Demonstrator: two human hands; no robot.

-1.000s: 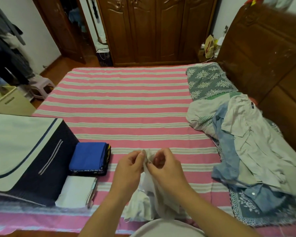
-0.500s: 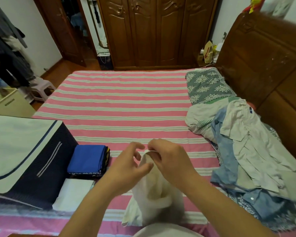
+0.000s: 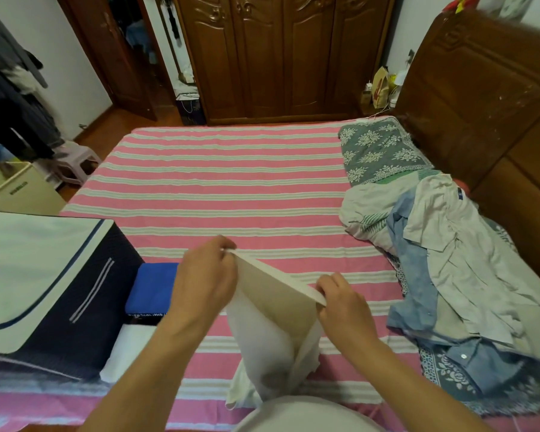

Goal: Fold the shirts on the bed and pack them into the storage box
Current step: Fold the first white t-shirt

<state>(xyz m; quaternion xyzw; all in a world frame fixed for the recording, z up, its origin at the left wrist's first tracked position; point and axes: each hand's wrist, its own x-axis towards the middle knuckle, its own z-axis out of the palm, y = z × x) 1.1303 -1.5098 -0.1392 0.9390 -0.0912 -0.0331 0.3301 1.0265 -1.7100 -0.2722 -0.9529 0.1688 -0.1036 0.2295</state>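
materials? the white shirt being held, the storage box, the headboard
White shirt: thin soft fabric, likely cotton, matte; drapes limp from both hands. Storage box: soft-sided navy fabric with a white lid panel and piping, matte weave. Headboard: dark brown wood, semi-gloss, carved trim, scuffed.

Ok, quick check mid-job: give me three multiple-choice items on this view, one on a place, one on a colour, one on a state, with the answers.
1. Where is the dark navy fabric storage box?
A. left side of the bed
B. against the headboard
C. on the floor

2. What colour is the folded garment right beside the box?
A. red
B. bright blue
C. yellow

3. How is the white cotton shirt held?
A. lying flat, untouched
B. by one hand
C. stretched between both hands

Answers: 1 A, it stands at the bed's left edge. 2 B, blue shows. 3 C, left hand and right hand each pinch its top edge.
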